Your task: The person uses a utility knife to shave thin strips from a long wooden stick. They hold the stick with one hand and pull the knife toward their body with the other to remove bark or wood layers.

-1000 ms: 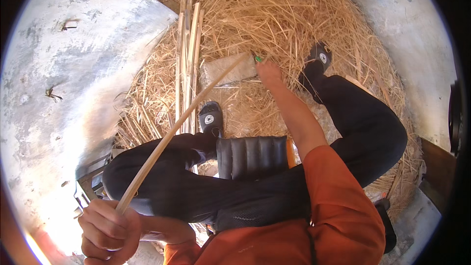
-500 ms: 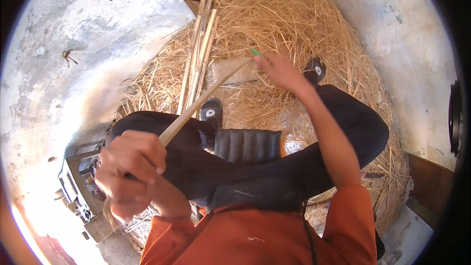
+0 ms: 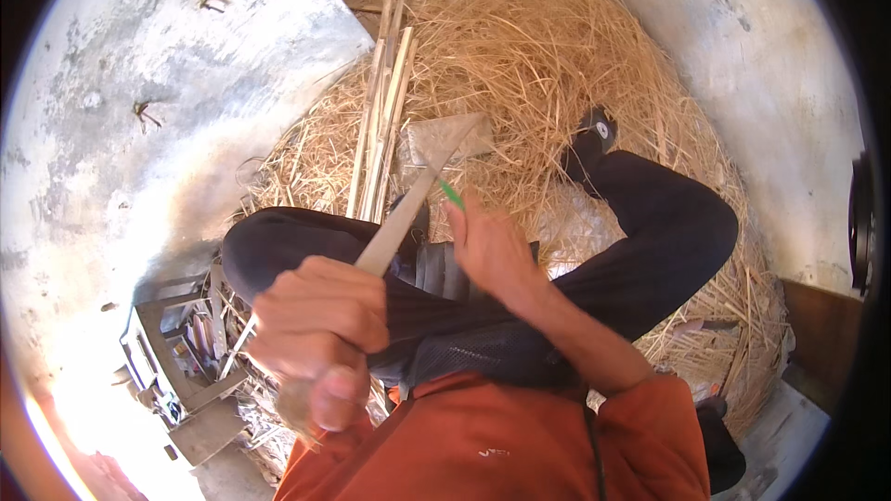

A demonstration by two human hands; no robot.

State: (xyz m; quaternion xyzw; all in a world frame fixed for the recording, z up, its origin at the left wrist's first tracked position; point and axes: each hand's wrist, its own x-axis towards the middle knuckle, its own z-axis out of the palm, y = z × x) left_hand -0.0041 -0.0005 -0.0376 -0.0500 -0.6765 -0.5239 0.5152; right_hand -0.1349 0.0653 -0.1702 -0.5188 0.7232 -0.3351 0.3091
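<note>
My left hand (image 3: pixel 316 320) is closed in a fist around a long, pale strip of bamboo or wood (image 3: pixel 401 223). The strip slants away up to the right and narrows toward its far end. A blurred straw-coloured end pokes out below the fist. Beside the strip's middle, my right hand (image 3: pixel 497 250) is closed on a small green tool (image 3: pixel 451 191), its green end at the strip's edge. Whether the two touch, and what kind of tool it is, I cannot make out; my fingers cover the rest.
Several long split strips (image 3: pixel 382 121) lie beyond my left knee on heaped straw (image 3: pixel 529 46). A flat pale slab (image 3: pixel 429 137) rests past the strip. At the lower left stands an open box (image 3: pixel 190 353) of odds and ends. Whitish curved walls (image 3: pixel 770 46) enclose the place.
My right hand and the green tool have come from near the strip's far end back toward me. My left hand has shifted right and slightly down, and the strip now slants more steeply.
</note>
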